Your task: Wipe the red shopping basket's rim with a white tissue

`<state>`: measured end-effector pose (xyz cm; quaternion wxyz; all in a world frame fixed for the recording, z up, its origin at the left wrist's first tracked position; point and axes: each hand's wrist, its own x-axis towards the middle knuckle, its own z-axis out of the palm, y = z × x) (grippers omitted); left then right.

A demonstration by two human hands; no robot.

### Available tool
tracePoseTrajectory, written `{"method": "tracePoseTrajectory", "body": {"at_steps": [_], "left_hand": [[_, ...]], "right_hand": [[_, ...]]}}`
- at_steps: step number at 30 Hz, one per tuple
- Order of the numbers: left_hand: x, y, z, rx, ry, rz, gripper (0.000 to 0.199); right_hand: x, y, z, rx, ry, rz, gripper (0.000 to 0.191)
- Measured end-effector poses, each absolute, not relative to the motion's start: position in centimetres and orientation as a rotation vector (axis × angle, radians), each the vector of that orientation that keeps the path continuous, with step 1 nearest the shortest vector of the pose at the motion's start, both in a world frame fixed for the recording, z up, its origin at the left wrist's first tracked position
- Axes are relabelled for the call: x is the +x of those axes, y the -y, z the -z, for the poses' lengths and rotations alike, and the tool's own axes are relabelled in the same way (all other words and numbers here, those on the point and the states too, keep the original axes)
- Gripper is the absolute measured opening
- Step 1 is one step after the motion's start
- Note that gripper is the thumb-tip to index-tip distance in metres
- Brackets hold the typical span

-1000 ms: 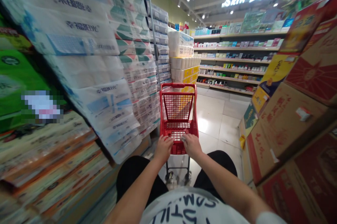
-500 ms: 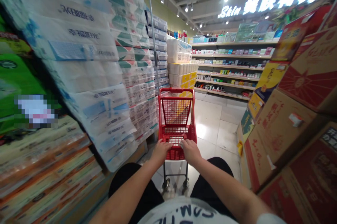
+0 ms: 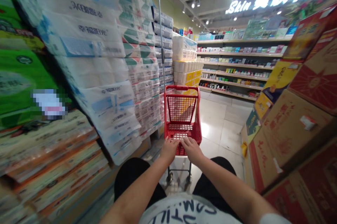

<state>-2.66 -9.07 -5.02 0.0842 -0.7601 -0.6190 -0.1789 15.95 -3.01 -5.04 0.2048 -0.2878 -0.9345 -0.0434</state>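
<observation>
A red plastic shopping cart [image 3: 182, 92] with a mesh basket stands straight in front of me, upright on its wheels. At the near end of the cart, my left hand [image 3: 170, 149] lies over the handle with its fingers curled onto it. Close beside it, my right hand [image 3: 192, 149] rests on the same handle, fingers bent over the bar. The two hands are almost touching. Under the fingers, the handle itself is mostly hidden. No goods show in the part of the basket that I can see.
Tall stacks of wrapped toilet paper [image 3: 105, 73] line the left side. Cardboard cartons [image 3: 297, 122] are piled on the right. A tiled floor [image 3: 219, 122] runs ahead to shelves of small boxed products [image 3: 239, 63]. A thin pole [image 3: 161, 31] stands by the paper stacks.
The view has swung slightly left, so the stacks, cart and cartons sit further right. My hands have come closer together on the cart handle.
</observation>
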Motion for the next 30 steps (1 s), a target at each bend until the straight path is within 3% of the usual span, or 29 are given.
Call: {"method": "tracePoseTrajectory", "body": {"at_steps": [4, 9, 16, 23, 30], "left_hand": [[-2.3, 9.1, 4.7, -2.292, 1.868, 0.486, 0.041], [-1.7, 8.5, 4.1, -2.291, 1.918, 0.451, 0.040], [-2.3, 8.6, 3.8, -2.348, 1.908, 0.439, 0.038], [-1.3, 8.1, 3.5, -2.370, 1.945, 0.468, 0.038], [-2.8, 8.6, 3.5, -2.445, 1.905, 0.467, 0.041]], "right_hand": [[16.3, 2.5, 4.2, -0.930, 2.526, -0.035, 0.033], [14.5, 3.3, 3.9, -1.026, 2.524, 0.027, 0.030], [18.3, 2.5, 3.9, -0.765, 2.675, -0.002, 0.055], [15.9, 3.3, 4.2, -1.090, 2.489, -0.047, 0.037], [18.8, 2.3, 3.3, -0.741, 2.718, -0.072, 0.062]]}}
